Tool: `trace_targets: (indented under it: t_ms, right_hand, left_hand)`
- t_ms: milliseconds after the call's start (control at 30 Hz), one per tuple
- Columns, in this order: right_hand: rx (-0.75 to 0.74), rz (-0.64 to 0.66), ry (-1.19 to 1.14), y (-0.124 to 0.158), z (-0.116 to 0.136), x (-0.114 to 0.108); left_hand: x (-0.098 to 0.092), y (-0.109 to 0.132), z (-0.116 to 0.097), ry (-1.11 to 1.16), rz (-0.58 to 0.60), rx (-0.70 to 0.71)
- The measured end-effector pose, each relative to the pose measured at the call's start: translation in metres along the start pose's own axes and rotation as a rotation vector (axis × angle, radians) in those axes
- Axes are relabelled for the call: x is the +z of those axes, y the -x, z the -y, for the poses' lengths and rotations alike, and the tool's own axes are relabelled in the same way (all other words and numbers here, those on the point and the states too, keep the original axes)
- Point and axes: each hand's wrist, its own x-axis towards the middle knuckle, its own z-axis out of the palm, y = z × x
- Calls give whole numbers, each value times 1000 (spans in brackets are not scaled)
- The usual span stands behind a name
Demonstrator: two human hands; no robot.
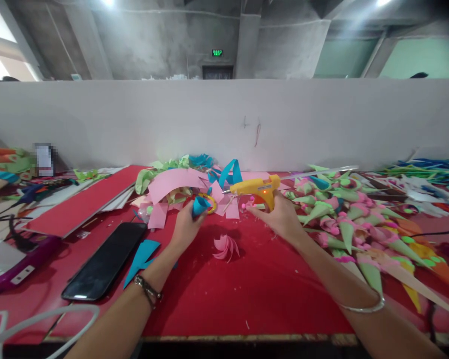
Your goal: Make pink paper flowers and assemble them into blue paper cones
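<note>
My left hand [188,225] is closed round a small rolled blue paper cone [200,206], its wide end turned up. In my right hand [282,218] is a yellow hot glue gun [253,187], its nozzle pointing left toward the cone but apart from it. An orange light glows on the gun's body, and a clear glue stick [318,172] sticks out behind it. Between my hands, a little nearer to me, a pink swirled paper piece [226,248] rests on the red tabletop [224,304]. Blue cut paper pieces [140,258] lie beside my left forearm.
Pink paper sheets [177,183] and scraps are heaped at the back middle. Many green and pink paper cones [359,224] crowd the right side. To the left are a black phone [105,262], a purple power strip [24,264] and a red board [86,202]. A white partition [153,124] stands behind.
</note>
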Motion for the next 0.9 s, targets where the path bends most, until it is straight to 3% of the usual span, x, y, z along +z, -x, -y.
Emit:
trace_targets:
  t_ms: [333, 500, 700, 900]
  right_hand:
    - [-47, -9, -107, 14, 13, 12]
    - [-63, -13, -136, 16, 15, 14]
    - [-62, 30, -141, 17, 16, 14]
    - [-80, 66, -148, 17, 14, 11]
  left_hand:
    - [3, 5, -5, 83, 24, 222]
    - [3, 5, -2, -80, 4, 337]
    - [4, 5, -1, -287, -113, 517]
    - [4, 5, 4, -418, -167, 518]
